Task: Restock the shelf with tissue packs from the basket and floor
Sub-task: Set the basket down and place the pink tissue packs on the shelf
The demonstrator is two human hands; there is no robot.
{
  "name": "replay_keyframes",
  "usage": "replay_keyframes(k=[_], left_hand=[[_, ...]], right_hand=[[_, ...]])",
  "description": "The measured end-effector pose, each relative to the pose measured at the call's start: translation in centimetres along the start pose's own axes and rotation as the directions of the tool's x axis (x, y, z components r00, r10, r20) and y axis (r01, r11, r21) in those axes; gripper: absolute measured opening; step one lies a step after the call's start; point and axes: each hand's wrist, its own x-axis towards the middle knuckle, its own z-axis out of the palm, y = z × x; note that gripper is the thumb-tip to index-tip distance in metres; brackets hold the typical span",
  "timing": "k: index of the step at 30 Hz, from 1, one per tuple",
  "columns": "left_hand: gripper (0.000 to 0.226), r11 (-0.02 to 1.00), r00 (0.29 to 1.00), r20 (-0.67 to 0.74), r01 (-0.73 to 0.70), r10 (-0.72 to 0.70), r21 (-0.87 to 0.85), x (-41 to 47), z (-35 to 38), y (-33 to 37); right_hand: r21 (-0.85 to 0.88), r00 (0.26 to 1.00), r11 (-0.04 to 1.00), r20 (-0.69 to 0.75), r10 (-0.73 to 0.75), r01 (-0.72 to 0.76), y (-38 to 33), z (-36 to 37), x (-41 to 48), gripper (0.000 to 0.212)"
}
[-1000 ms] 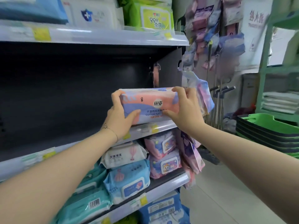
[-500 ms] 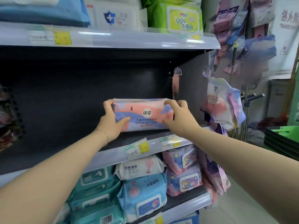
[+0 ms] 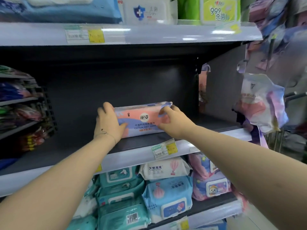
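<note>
A pink, blue and white tissue pack (image 3: 142, 119) labelled COTTON SOFT TOWEL stands on its long side on the dark middle shelf (image 3: 139, 145). My left hand (image 3: 108, 122) grips its left end, fingers over the top and thumb on the front. My right hand (image 3: 172, 120) grips its right end, fingers curled at the upper corner. The pack's lower edge looks to be touching the shelf board. No other pack is on this shelf.
The shelf above (image 3: 149, 33) holds blue, white and green wipe packs. The shelf below (image 3: 166, 193) is full of teal, blue, white and pink packs. Bags (image 3: 262, 103) hang off the unit's right end. A wire rack of goods (image 3: 21, 107) stands to the left.
Both hands have carried the pack from above the shelf's front lip inward and down onto the shelf board. The view has swung left and closer.
</note>
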Motion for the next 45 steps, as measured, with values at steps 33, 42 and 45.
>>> replay_keyframes(k=[33, 42, 45], left_hand=[[0.028, 0.585, 0.347, 0.549, -0.734, 0.76, -0.346, -27.9, 13.4, 24.2], [0.029, 0.488, 0.113, 0.629, -0.739, 0.769, -0.465, -38.7, 19.6, 26.4], [0.029, 0.481, 0.028, 0.678, -0.727, 0.735, -0.49, -41.9, 21.6, 25.9]], right_hand=[[-0.62, 0.953, 0.727, -0.137, 0.269, -0.294, 17.7, -9.5, -32.9, 0.037], [-0.557, 0.777, 0.606, -0.121, 0.618, -0.568, 25.4, -7.7, -44.9, 0.037], [-0.497, 0.67, 0.545, -0.104, 0.735, -0.676, 27.4, -6.8, -48.6, 0.037]])
